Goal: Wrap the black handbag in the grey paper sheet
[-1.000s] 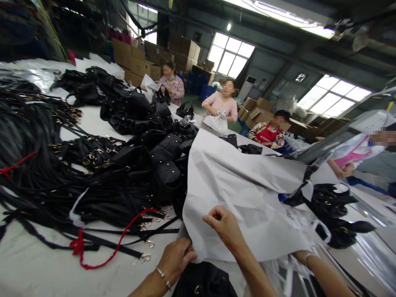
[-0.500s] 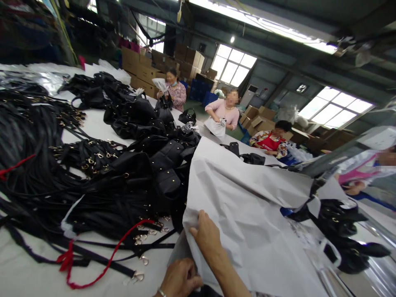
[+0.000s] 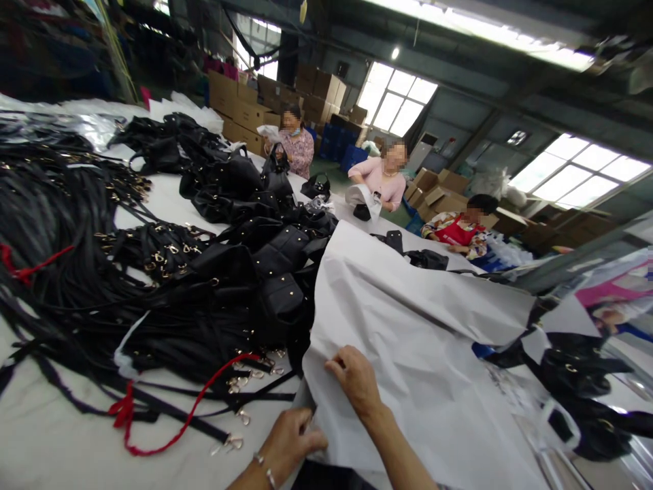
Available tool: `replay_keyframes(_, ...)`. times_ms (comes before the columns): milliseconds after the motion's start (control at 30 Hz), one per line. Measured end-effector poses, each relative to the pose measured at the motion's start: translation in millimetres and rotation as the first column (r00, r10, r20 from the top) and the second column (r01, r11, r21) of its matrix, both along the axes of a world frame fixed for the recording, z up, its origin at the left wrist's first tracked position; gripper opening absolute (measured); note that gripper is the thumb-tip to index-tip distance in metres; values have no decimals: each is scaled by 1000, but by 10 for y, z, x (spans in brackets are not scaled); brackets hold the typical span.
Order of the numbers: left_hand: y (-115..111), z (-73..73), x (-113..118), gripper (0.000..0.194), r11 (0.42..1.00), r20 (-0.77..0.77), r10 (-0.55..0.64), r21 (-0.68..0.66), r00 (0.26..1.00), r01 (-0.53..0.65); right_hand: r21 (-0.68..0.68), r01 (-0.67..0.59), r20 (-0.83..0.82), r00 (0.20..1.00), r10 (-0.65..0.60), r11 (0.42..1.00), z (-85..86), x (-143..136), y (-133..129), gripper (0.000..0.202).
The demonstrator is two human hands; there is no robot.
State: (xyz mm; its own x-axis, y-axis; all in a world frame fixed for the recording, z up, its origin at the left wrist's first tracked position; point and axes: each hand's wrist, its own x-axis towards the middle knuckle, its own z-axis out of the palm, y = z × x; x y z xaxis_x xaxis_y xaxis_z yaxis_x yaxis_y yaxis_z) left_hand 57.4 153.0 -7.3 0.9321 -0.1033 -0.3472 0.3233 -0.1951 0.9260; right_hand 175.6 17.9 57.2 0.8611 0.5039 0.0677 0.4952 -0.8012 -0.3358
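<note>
A large sheet of white wrapping paper [image 3: 408,340] lies crumpled across the table in front of me. My right hand [image 3: 356,379] rests on its near left part, fingers curled onto the paper. My left hand [image 3: 290,442], with a bracelet at the wrist, pinches the paper's lower left corner. A dark bag shows just under the paper at the bottom edge of the view, mostly hidden.
Black handbags [image 3: 265,272] and bundles of black straps [image 3: 66,272] tied with red cord [image 3: 153,435] fill the white table [image 3: 61,449] on the left. More black bags [image 3: 586,388] lie to the right. Three people work at the table's far side; cardboard boxes [image 3: 245,102] stack behind.
My right hand slid left along the paper, then settled near its left edge. My left hand kept hold of the corner. The view shifted slightly.
</note>
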Motion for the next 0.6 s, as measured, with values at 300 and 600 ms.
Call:
replay_keyframes(300, -5, 192, -52, 43, 998, -21, 7, -64, 1000, -9, -33, 70, -162, 984, -74, 997, 207, -72, -47, 29)
replay_keyframes(600, -39, 140, -40, 43, 998, 4, 29, 51, 1000, -29, 43, 275, -664, 726, -178, 961, 330, -527, -223, 34)
